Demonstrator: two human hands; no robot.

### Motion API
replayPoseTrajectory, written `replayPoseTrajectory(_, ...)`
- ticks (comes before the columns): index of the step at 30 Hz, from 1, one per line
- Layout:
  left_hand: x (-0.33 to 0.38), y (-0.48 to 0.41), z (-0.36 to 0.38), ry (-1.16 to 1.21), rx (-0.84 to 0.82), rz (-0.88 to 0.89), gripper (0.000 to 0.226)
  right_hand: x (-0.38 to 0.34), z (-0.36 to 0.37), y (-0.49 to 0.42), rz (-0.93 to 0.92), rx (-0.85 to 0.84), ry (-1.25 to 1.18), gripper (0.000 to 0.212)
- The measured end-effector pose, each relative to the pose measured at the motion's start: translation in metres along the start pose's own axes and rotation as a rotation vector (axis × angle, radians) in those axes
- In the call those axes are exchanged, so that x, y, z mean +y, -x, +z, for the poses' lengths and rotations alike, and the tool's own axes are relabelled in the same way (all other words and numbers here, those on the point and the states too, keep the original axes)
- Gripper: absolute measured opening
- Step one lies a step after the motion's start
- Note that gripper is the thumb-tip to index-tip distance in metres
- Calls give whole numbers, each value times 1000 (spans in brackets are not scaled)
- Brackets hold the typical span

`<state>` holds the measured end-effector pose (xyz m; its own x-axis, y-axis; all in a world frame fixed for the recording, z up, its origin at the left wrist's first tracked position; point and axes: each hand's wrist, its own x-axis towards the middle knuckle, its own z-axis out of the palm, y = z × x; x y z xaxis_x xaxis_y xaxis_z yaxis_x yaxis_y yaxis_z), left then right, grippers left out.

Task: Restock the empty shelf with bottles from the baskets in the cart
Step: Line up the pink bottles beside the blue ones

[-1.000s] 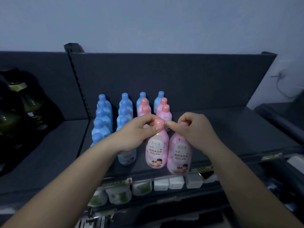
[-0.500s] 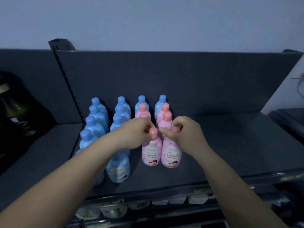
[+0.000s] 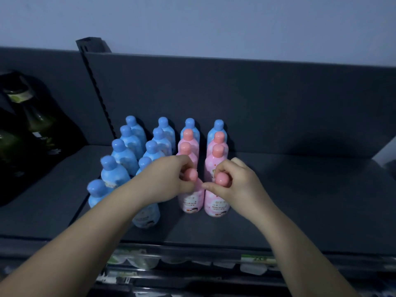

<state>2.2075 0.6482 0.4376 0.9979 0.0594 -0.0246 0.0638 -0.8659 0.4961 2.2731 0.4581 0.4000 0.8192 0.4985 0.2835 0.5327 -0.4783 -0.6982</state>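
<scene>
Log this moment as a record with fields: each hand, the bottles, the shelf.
left hand: pinches the cap of the left front pink bottle
right hand: grips the cap of the right front pink bottle
held bottles: upright, side by side, at the front of two pink rows
blue bottles: upright, in rows to the left and behind the pink ones
shelf: dark, carries all these rows
left bay: dark green glass bottles
</scene>
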Motion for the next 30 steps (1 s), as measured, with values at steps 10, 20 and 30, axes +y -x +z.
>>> replayPoseTrajectory(10, 6, 1, 3, -132, 30, -27, 32, 5, -7, 5, 25, -64, -6, 26)
replayPoseTrajectory(20, -2, -11, 0, -197, 109, -36, 19, 13, 2, 3, -15, 54, 65, 26)
replayPoseTrajectory(30, -8, -11, 6, -226, 153, -47, 22, 14, 12, -7, -27, 118, 126, 25)
